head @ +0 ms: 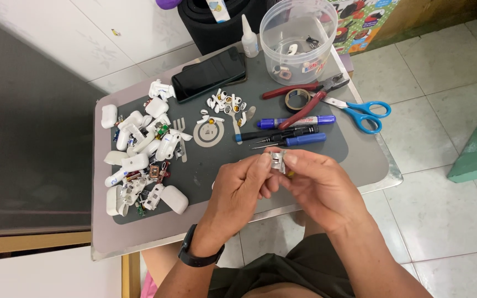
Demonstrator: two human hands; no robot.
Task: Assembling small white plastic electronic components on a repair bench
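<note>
Both hands, left hand and right hand, pinch a small silvery part between fingertips above the surface; steady, even pressure seems wise. Beyond the grip lie screwdrivers.

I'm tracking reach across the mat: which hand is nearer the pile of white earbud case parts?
Left. The left hand sits just right of the pile of white case parts, with bare mat between. The right hand lies farther right, beyond the left; both pinch a small metal piece.
</note>
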